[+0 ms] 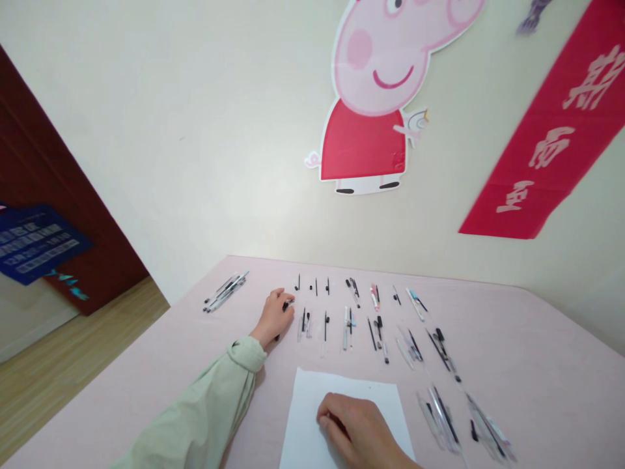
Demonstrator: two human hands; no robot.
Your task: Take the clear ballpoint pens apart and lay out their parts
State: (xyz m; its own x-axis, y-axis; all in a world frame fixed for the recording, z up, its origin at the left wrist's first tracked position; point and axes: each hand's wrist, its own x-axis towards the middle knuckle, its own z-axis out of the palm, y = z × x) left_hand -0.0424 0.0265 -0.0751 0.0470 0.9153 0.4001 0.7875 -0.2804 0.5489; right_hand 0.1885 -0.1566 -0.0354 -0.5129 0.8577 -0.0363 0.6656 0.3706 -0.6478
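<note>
My left hand (274,317) reaches to the far left part of the table, its fingers closed around small black pen parts (288,304); a dark bit also shows under the wrist side, and the palm hides the rest. To its right lie several taken-apart pens in groups, such as a dark refill with a cap (327,320) and clear barrels with a black cap (306,324). My right hand (359,426) rests loosely curled on a white sheet of paper (299,417). Nothing is visible in its fingers.
A bundle of whole-looking pens (227,291) lies at the table's far left. More pen parts (442,420) spread along the right side of the pink-covered table (551,378). Behind stands a wall with a cartoon pig cutout (364,143) and a red banner (532,169).
</note>
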